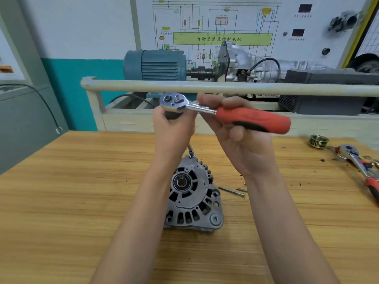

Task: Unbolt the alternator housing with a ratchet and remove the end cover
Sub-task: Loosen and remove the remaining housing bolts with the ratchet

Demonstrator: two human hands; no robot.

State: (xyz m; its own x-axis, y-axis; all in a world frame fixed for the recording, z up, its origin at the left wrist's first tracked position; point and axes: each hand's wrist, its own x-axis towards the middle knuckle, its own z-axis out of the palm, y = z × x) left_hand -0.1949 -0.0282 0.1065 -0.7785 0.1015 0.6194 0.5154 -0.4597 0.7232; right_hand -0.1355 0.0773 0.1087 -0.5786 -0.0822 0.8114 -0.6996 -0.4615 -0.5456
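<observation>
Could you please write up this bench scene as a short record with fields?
work piece: alternator standing on the wooden table
tool in use: red-handled ratchet on a long extension, its tip at the alternator's far edge
left hand: holds the extension just under the ratchet head
right hand: grips the ratchet near its handle
loose parts: long bolts lying right of the alternator; pulley at far right
spare tool: second ratchet beside the pulley

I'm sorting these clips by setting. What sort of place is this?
Probably an automotive training workshop: a wiring-diagram teaching board on the wall, a motor-and-gearbox demonstration rig behind the wooden bench, and an alternator being worked on with a ratchet.
</observation>
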